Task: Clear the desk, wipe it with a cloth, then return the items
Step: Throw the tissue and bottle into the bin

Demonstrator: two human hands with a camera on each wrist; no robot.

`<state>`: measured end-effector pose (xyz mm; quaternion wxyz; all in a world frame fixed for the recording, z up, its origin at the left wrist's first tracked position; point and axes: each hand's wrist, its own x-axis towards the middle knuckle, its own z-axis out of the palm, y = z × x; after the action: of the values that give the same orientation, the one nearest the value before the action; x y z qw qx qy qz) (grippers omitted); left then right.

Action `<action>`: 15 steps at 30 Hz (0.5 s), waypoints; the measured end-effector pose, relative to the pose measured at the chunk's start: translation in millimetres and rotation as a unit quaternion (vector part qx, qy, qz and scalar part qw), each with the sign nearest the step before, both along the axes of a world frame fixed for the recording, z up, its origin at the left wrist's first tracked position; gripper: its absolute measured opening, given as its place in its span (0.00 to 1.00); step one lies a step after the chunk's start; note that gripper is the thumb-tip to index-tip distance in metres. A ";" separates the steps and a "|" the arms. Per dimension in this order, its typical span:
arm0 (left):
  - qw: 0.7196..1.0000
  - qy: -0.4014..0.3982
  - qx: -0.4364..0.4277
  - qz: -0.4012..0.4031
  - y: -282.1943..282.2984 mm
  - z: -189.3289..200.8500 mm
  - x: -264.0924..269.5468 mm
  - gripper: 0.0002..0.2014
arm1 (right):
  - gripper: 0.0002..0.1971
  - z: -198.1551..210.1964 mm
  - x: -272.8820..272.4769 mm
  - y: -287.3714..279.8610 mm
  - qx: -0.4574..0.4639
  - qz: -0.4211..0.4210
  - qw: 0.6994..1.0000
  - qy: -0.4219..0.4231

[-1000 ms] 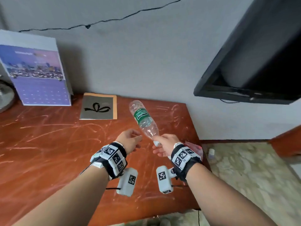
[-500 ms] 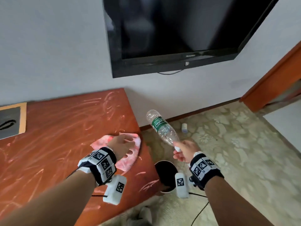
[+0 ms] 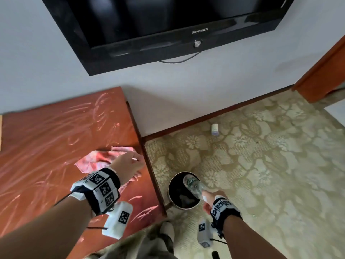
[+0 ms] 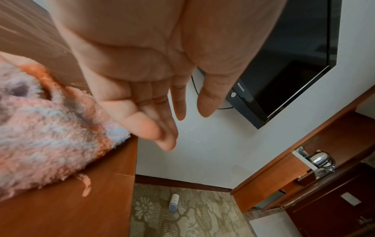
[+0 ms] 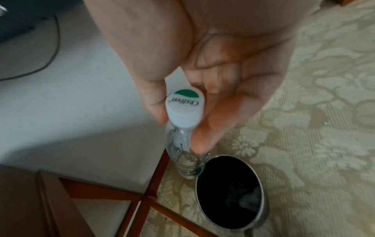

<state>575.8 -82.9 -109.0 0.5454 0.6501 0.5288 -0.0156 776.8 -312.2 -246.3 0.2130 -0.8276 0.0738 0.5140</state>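
My right hand [image 3: 210, 200] pinches the white cap [image 5: 184, 109] of a clear plastic bottle [image 3: 193, 186] with a green label. The bottle hangs base-down over the mouth of a round black bin [image 3: 183, 191] on the floor beside the desk. In the right wrist view thumb and fingers [image 5: 205, 133] close round the cap, and the bottle [image 5: 185, 160] points at the bin [image 5: 231, 190]. My left hand [image 3: 128, 166] hovers with straight fingers [image 4: 166, 121] over the pink cloth [image 3: 99, 161] lying at the right edge of the red-brown desk [image 3: 46, 146]. The pink cloth [image 4: 50, 137] looks fluffy up close.
A black television [image 3: 158, 25] hangs on the wall above. A small white cylinder [image 3: 215, 129] lies on the patterned carpet [image 3: 270, 165] near the skirting board. Wooden furniture [image 3: 326, 68] stands at the right. A shoe [image 3: 168, 230] shows by the desk's corner.
The view swung right, away from the calendar and card. My right hand carried the bottle off the desk and lowered it over the bin. My left hand moved to the cloth.
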 end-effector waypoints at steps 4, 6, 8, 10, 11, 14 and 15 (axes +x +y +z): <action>1.000 0.015 -0.002 0.022 -1.4 -2.1 -5.1 0.03 | 0.34 -41.5 5.2 -2.5 0.021 -0.002 1.000 0.020; 0.999 0.017 -0.004 0.036 0.3 -3.2 -10.6 0.03 | 0.38 -60.5 9.7 -6.7 -0.002 0.031 0.999 -0.009; 0.999 0.014 -0.007 0.050 3.1 -3.9 -18.0 0.03 | 0.36 -65.5 10.7 1.4 0.010 0.036 0.999 -0.021; 0.998 0.012 -0.004 0.061 6.7 -1.6 -27.4 0.05 | 0.29 -34.0 0.3 28.4 0.037 0.026 0.999 0.000; 0.998 0.011 -0.005 0.064 8.7 -0.2 -32.4 0.06 | 0.25 -19.0 -4.8 44.3 0.064 0.027 0.998 -0.007; 0.996 -0.004 -0.009 0.087 15.1 7.8 -53.0 0.02 | 0.15 25.1 -20.9 93.8 0.146 0.085 0.984 -0.062; 0.995 -0.012 -0.011 0.100 17.0 10.5 -61.3 0.01 | 0.13 40.1 -28.3 109.5 0.172 0.106 0.976 -0.076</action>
<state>514.5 -65.9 -98.5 0.5574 0.5881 0.5846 0.0415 748.6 -202.7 -206.2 0.3014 -0.8184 -0.1205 0.4741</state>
